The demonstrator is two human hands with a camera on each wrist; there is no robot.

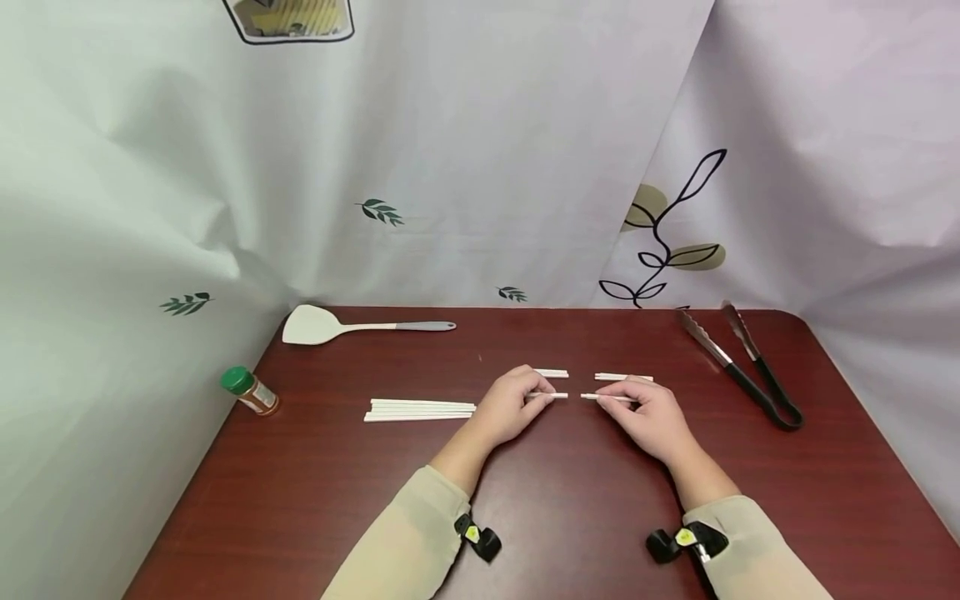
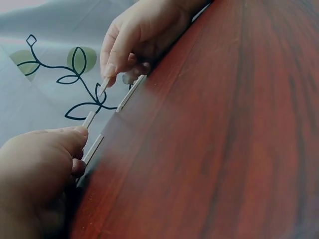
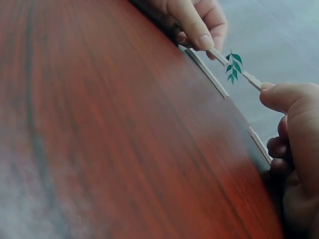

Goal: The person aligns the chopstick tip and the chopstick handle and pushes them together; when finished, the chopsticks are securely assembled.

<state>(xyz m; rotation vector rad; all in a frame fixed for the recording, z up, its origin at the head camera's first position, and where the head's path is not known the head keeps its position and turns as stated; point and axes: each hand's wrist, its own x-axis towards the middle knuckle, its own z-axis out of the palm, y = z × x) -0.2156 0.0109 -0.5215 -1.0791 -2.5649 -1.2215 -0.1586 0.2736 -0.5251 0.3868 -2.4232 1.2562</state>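
My left hand (image 1: 512, 406) pinches a short white stick piece (image 1: 561, 395) between thumb and fingers, its end pointing right. Facing it across a small gap, another white stick piece (image 1: 589, 396) is pinched by my right hand (image 1: 651, 418). The right wrist view shows that piece (image 3: 252, 80) with a narrower tip; the left one (image 3: 218, 56) looks blunt. Both pieces appear held just above the table. Behind the left hand lie white sticks (image 1: 553, 373), partly hidden by it. More short sticks (image 1: 622, 377) lie behind the right hand.
Several long white sticks (image 1: 420, 410) lie left of the left hand. A white spatula (image 1: 315, 327) rests at the back left, near a green-capped spice jar (image 1: 251, 392). Black-handled tongs (image 1: 753, 375) lie spread at the right. A printed curtain (image 1: 487, 167) hangs behind the table (image 1: 555, 500).
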